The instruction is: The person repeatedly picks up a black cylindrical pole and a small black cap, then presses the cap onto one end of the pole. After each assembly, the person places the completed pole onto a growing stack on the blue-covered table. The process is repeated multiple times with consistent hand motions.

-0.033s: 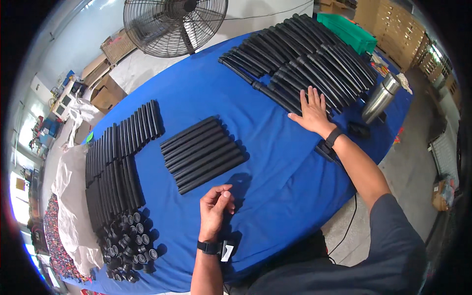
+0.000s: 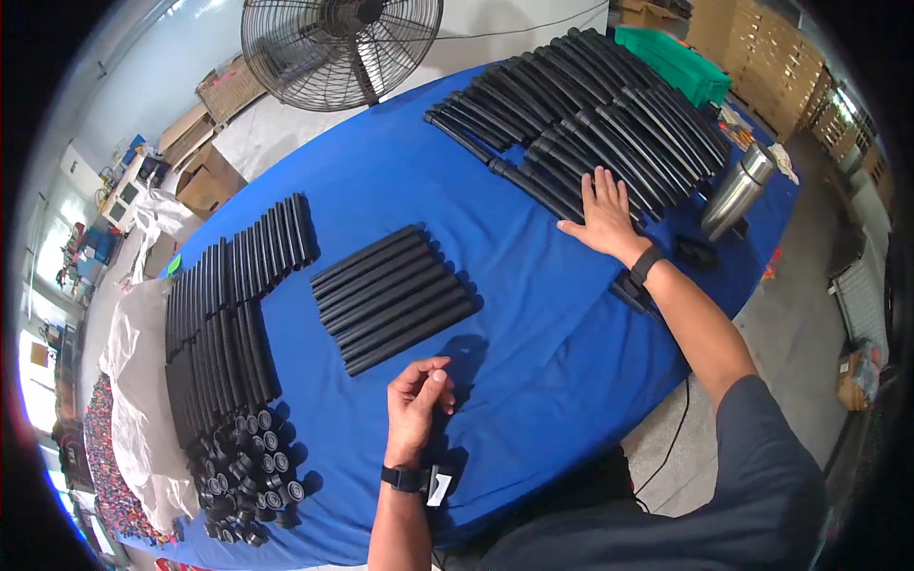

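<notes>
My right hand (image 2: 606,217) lies with its fingers stretched out and spread at the near edge of a large group of black capped tubes (image 2: 628,133), the fingertips over the closest ones. It grips nothing. Loosely curled, with the thumb against the fingers, my left hand (image 2: 417,404) hovers over the blue cloth, and I see nothing in it. Just beyond it lies a flat row of several plain black tubes (image 2: 395,297), side by side. Farther left are more black tubes (image 2: 224,314) in two rows, with a heap of round black caps (image 2: 249,476) in front of them.
A steel flask (image 2: 738,190) stands tilted in view at the right, near a green crate (image 2: 671,62). The blue-covered table (image 2: 533,324) carries everything. White plastic sheeting (image 2: 143,400) hangs along the left edge. Past the far edge stands a large fan (image 2: 347,43).
</notes>
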Motion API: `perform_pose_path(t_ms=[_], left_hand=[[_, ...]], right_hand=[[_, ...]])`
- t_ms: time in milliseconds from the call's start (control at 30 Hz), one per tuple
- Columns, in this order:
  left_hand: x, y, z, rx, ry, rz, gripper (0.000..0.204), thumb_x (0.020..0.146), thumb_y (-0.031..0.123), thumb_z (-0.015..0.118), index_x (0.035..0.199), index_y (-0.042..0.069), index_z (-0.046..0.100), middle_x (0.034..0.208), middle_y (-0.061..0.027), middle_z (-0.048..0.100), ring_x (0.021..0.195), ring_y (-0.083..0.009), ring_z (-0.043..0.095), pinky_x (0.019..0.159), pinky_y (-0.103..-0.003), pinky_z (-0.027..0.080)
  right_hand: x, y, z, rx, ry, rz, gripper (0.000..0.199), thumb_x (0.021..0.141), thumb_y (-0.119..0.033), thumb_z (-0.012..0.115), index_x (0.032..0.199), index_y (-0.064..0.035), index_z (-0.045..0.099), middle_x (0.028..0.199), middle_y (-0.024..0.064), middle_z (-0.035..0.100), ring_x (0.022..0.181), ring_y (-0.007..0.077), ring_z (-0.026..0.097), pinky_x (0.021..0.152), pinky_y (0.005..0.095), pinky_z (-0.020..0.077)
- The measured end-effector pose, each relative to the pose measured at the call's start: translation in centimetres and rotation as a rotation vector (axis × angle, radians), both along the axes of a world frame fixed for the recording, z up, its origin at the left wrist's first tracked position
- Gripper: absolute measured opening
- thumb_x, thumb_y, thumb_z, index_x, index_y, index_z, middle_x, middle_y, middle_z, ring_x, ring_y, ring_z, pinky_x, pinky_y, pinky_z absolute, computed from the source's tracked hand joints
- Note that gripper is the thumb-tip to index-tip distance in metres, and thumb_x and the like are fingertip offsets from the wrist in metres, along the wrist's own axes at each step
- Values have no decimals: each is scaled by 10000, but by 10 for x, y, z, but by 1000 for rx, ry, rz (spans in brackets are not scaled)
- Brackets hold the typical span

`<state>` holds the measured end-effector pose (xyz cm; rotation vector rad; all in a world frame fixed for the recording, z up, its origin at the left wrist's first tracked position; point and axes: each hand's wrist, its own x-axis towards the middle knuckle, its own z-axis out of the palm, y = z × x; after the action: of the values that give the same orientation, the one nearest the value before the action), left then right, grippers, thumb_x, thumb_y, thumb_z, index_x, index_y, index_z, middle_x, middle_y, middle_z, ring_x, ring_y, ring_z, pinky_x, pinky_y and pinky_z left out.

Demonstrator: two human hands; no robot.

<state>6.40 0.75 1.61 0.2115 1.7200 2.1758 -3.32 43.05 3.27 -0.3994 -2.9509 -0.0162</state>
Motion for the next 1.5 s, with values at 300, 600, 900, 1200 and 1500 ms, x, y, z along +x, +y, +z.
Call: perform_pose_path(t_ms=[300,600,900,1200,1500], left_hand=[[-1,1,-2,-6,2,13,242,1026,183,641,1170,-7,680,838,-61,667,635,-120,607,571,-271,504],[1,-3,0,-14,-14,-1,238,1034,179,634,1165,-14,680,829,-52,657,649,-118,601,574,-274,502],[5,-9,2,20,-120,63,267,1039,241,626,1125,-3,694,802,-37,650,640,-114,593,577,-270,505],[74,-67,31,-486,39,251,190,989,157,707,1088,-5,720,835,4,645,711,-76,586,628,-237,481],[105,-194,47,-1616,491,639,308,854,81,773,1154,64,704,1069,-133,654,861,-269,696,735,-359,560]], right_hand=[[-3,-4,8,-18,13,59,1125,868,-615,680,1597,77,172,1657,352,103,1570,455,37,1262,566,17],[15,-56,15,-43,313,393,903,902,-399,731,1560,51,305,1610,332,275,1513,474,248,1237,570,192],[70,-221,11,-206,212,965,674,910,-207,686,1476,62,436,1545,253,431,1453,409,391,1219,539,271],[74,-217,7,-417,107,1073,640,817,-124,786,1389,42,551,1282,169,606,1214,316,566,1069,453,448],[84,-218,11,-576,36,1200,411,748,-202,854,1082,-26,692,972,92,590,919,263,575,830,408,488]])
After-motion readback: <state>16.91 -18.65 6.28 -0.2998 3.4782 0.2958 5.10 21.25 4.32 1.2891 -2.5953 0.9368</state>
